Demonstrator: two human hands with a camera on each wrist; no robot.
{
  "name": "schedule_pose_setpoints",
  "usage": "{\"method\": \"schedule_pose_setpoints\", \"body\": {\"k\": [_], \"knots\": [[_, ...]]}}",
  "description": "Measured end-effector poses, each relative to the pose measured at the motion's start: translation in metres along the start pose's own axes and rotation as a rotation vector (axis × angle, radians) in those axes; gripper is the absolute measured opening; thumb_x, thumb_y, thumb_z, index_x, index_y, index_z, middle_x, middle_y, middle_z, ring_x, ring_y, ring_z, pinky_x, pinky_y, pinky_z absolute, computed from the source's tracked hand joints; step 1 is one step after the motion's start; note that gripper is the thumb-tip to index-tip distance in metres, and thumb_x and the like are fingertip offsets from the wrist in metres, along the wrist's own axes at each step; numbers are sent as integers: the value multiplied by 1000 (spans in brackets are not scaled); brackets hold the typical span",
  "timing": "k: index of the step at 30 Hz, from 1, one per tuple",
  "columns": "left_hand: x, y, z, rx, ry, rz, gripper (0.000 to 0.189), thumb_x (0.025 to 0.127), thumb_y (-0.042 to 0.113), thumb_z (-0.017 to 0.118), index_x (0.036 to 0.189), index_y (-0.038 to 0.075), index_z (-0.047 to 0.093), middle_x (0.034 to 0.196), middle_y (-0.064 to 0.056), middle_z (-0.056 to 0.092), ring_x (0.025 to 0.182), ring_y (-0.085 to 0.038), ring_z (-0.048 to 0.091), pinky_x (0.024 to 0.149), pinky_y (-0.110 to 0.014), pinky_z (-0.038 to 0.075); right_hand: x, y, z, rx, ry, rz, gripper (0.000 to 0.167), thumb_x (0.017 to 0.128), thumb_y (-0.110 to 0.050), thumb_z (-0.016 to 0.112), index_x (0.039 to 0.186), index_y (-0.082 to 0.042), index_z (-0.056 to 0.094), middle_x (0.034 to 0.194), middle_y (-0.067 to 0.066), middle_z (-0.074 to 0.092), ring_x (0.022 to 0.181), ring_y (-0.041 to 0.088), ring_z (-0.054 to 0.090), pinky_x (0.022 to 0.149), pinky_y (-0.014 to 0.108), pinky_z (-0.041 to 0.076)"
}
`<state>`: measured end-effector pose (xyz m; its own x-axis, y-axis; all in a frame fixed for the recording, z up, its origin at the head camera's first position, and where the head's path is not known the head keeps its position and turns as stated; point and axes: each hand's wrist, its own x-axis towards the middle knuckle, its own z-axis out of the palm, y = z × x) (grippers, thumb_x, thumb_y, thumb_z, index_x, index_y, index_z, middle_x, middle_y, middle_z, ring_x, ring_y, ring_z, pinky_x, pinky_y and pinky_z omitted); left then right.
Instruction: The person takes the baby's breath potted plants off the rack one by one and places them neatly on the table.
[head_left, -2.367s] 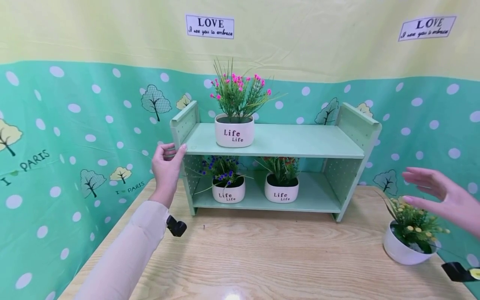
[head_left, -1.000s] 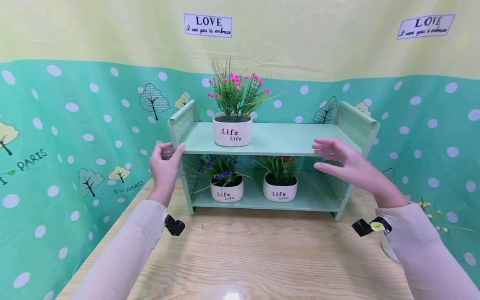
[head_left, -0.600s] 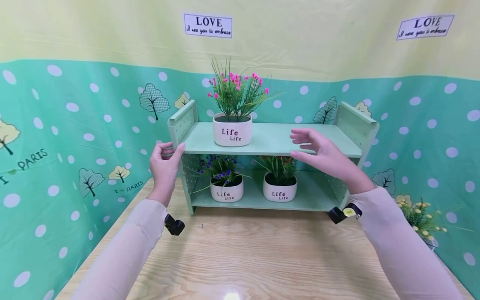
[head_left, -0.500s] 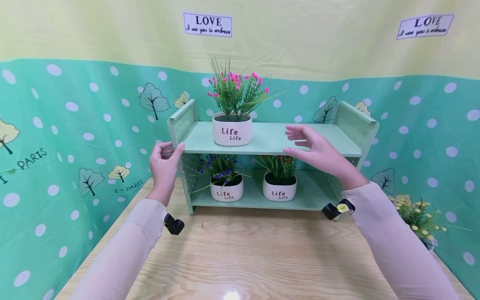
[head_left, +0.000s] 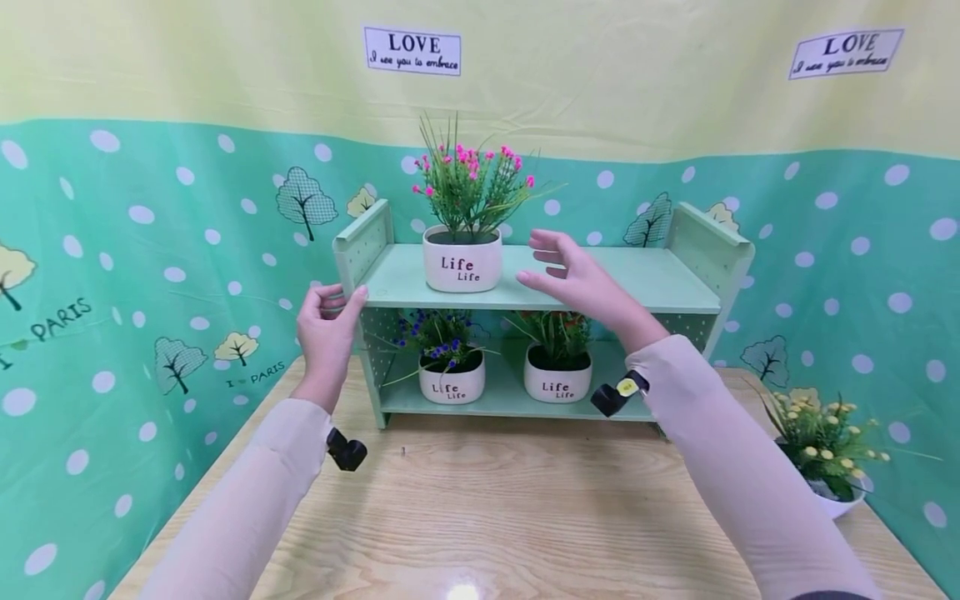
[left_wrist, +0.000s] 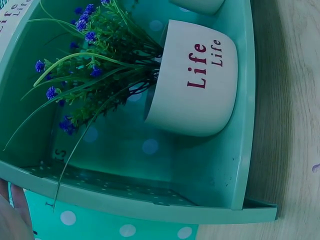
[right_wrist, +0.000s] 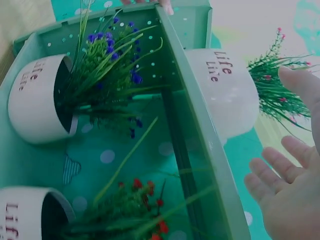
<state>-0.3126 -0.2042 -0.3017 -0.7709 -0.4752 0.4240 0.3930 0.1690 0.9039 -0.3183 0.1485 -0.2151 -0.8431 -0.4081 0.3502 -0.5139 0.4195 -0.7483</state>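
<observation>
A green two-tier shelf stands on the table. My left hand holds its left side panel, thumb at the front edge and fingers round the outer side; only a bit of that hand shows in the left wrist view. On the upper tier, left of centre, sits a white "Life" flowerpot with pink flowers. My right hand hovers just right of this pot, fingers spread and thumb apart, holding nothing. The right wrist view shows a gap between the hand and the pink-flowered pot.
On the lower tier are a blue-flowered pot and a red-flowered pot. A yellow-flowered pot stands on the wooden table at the right, partly behind the right forearm. A patterned curtain hangs behind.
My right hand has moved left from above the yellow-flowered pot, across the shelf front, to beside the pink-flowered pot. My left hand has kept its hold on the shelf's side.
</observation>
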Motion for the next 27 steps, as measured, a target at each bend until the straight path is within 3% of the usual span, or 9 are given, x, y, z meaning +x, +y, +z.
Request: {"method": "schedule_pose_setpoints", "body": {"k": [11,16,27], "knots": [[0,2,1,2,-7,6,43,87,38,79,118,13,62,103,2,61,90,-12,56,74,-25,50,25,-3,16,89,-11,51,91,93,-50,68,161,-22,16,163,2,25,147,19,28,118,45,26],[-1,2,1,5,1,10,43,87,39,79,118,13,63,103,2,61,91,-12,57,74,-26,50,34,-3,23,98,-38,76,103,88,-57,71,162,-25,7,166,-1,17,149,14,22,120,38,20],[-2,1,1,6,6,13,42,87,39,80,116,14,63,102,3,60,89,-12,57,74,-25,51,53,-3,37,102,-50,149,113,85,-61,71,162,-22,-2,167,-5,5,151,12,11,120,30,15]]}}
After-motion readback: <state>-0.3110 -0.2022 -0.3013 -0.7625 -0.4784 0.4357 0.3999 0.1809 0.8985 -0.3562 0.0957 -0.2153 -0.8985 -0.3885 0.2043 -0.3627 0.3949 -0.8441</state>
